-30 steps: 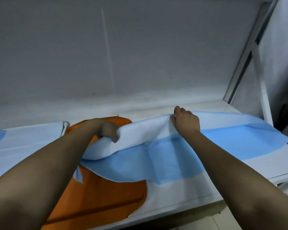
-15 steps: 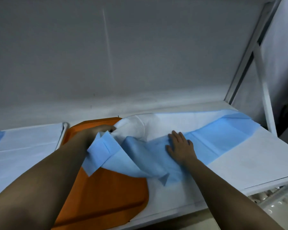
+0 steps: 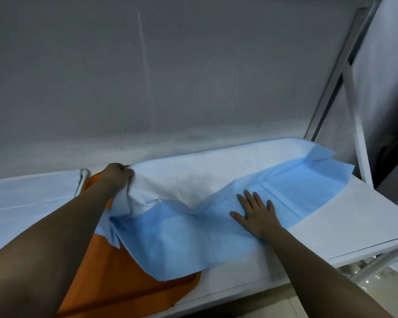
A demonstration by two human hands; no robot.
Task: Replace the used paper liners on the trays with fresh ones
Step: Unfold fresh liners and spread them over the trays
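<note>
A large blue and white paper liner [image 3: 193, 230] lies partly spread over an orange tray [image 3: 115, 278] and the white table to its right. My left hand [image 3: 117, 175] grips the liner's far left corner at the tray's back edge, the paper bunched under it. My right hand [image 3: 255, 214] lies flat, fingers spread, pressing the blue part of the liner down. The liner's right end [image 3: 319, 166] reaches toward the far right of the table, one corner folded back. Most of the tray's right half is hidden under the liner.
A white table top [image 3: 354, 216] carries the tray, its front edge close to me. Left of the tray lies another surface covered in white and blue paper [image 3: 28, 198]. A grey wall [image 3: 170, 76] stands right behind. A white metal frame [image 3: 352, 99] rises at the right.
The liner has been unfolded and spread wider to the right. My left hand moved back to the tray's far edge with the corner. My right hand went from gripping the paper to lying flat.
</note>
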